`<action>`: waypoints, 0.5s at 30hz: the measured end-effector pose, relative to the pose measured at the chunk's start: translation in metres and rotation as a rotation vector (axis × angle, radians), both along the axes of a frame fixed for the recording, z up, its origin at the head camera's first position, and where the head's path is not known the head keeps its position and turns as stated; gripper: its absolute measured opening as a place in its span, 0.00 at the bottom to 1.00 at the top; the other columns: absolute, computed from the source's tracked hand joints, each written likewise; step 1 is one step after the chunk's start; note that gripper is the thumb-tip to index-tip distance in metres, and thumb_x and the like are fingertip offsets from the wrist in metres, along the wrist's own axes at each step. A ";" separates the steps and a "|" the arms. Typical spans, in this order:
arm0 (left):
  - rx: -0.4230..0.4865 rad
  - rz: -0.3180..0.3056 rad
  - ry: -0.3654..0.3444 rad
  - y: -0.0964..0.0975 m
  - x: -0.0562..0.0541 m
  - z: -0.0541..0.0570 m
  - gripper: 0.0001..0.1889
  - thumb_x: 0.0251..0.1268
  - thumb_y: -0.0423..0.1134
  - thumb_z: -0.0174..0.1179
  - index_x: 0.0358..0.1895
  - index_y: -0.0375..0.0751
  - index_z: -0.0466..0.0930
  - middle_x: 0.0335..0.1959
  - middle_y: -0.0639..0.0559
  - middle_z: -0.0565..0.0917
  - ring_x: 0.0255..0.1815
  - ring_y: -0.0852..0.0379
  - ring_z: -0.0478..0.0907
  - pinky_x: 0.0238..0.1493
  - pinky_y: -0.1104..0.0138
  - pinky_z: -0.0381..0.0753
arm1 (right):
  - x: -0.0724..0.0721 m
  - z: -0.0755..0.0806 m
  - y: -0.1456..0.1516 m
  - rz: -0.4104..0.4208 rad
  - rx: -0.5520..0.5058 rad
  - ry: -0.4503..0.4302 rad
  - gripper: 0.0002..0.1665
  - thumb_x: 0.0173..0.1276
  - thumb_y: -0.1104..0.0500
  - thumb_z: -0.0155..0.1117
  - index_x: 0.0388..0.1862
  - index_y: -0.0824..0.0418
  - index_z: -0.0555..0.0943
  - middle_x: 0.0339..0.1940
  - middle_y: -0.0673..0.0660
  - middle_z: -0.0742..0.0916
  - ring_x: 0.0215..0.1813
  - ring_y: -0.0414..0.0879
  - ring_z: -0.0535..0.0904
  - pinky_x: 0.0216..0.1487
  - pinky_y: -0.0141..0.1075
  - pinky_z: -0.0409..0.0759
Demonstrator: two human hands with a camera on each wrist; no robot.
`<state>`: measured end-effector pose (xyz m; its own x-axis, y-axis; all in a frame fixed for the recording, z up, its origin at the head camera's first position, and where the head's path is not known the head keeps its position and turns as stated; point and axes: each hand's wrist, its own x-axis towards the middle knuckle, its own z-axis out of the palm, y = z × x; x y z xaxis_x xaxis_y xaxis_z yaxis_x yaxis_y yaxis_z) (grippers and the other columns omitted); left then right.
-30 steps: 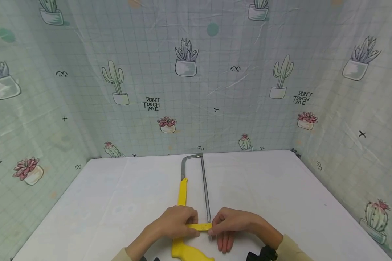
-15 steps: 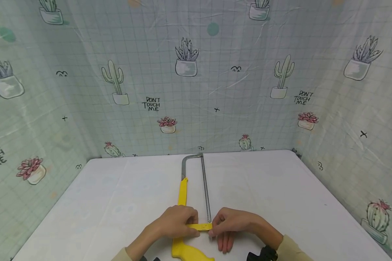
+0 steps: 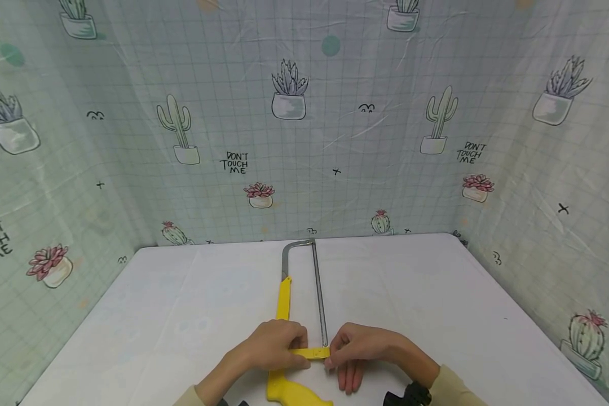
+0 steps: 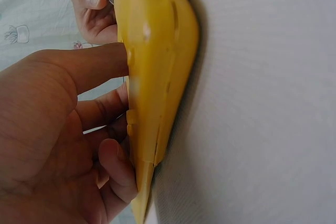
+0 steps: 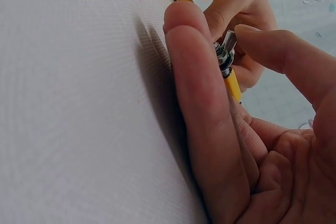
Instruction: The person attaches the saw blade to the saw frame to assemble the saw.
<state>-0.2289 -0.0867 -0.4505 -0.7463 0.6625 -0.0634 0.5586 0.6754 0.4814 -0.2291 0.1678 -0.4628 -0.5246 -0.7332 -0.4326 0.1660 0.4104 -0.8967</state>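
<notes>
Okay, spotted hacksaw (image 3: pixel 284 293) flat on the white counter (image 3: pixel 406 282), yellow handle (image 3: pixel 293 391) at the near end, blade (image 3: pixel 320 299) to the right. Saw left hand (image 3: pixel 274 344) gripping the yellow frame (image 3: pixel 283 309), thumb and fingers either side of the crossbar (image 3: pixel 313 353). Caught right hand (image 3: pixel 362 347) pinching the small metal wing nut (image 5: pixel 229 41) at the crossbar's end between thumb and fingers, lower fingers extended. Noted cactus-print cloth (image 3: pixel 304 144) hanging behind and alongside.

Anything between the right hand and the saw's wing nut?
Nothing visible: in the right wrist view the right hand meets the wing nut directly. The left hand grips the saw to the left, not in between.
</notes>
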 end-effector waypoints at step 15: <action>-0.007 0.019 -0.018 0.002 0.003 0.002 0.11 0.58 0.51 0.73 0.30 0.58 0.79 0.22 0.67 0.74 0.24 0.69 0.67 0.29 0.73 0.67 | 0.001 0.000 0.002 0.031 -0.038 -0.020 0.12 0.73 0.54 0.65 0.39 0.62 0.87 0.24 0.50 0.90 0.24 0.37 0.87 0.26 0.28 0.82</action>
<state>-0.2256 -0.0844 -0.4485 -0.7576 0.6476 -0.0818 0.5368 0.6893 0.4865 -0.2279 0.1701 -0.4623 -0.4930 -0.7651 -0.4142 0.1719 0.3810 -0.9085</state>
